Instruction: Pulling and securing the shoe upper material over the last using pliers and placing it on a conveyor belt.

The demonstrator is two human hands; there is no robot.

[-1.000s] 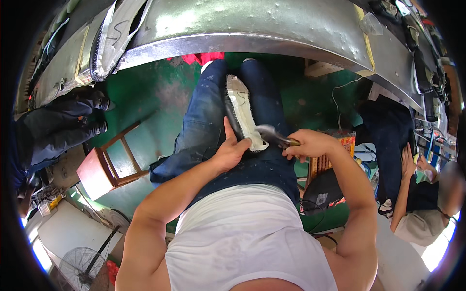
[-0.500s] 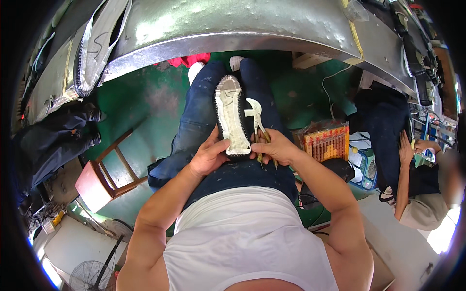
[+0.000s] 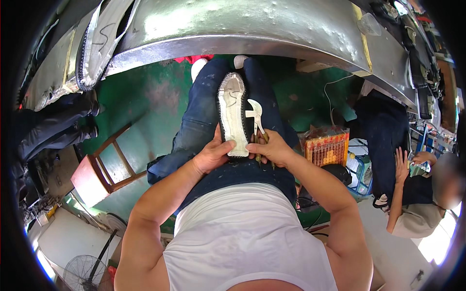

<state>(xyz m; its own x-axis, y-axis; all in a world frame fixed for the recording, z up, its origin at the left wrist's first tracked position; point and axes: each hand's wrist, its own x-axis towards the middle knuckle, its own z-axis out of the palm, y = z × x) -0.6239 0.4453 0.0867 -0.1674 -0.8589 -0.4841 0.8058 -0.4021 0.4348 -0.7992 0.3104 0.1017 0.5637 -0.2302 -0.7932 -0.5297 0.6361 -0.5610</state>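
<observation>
A shoe upper (image 3: 234,114) lies bottom up along my lap, its pale sole side bordered by dark stitching and marked with a squiggle near the toe. My left hand (image 3: 213,153) grips its heel end from the left, thumb pressed on the pale surface. At the right of the heel, my right hand (image 3: 273,149) closes around the handles of metal lasting pincers (image 3: 255,116), whose curved head points away from me. The right thumb also touches the heel edge. Some fingers of both hands are hidden beneath the upper or behind the handles.
A metal-topped bench (image 3: 233,29) spans the far side, with another shoe upper (image 3: 99,46) on its left. A wooden stool (image 3: 97,179) lies at left, and a packet of brown rods (image 3: 326,148) stands at right. Another person (image 3: 412,194) sits at far right; a fan (image 3: 86,274) is lower left.
The upper has shifted slightly right in the picture, still held at the heel. My right thumb has come onto the heel edge. The whole view has shifted a little.
</observation>
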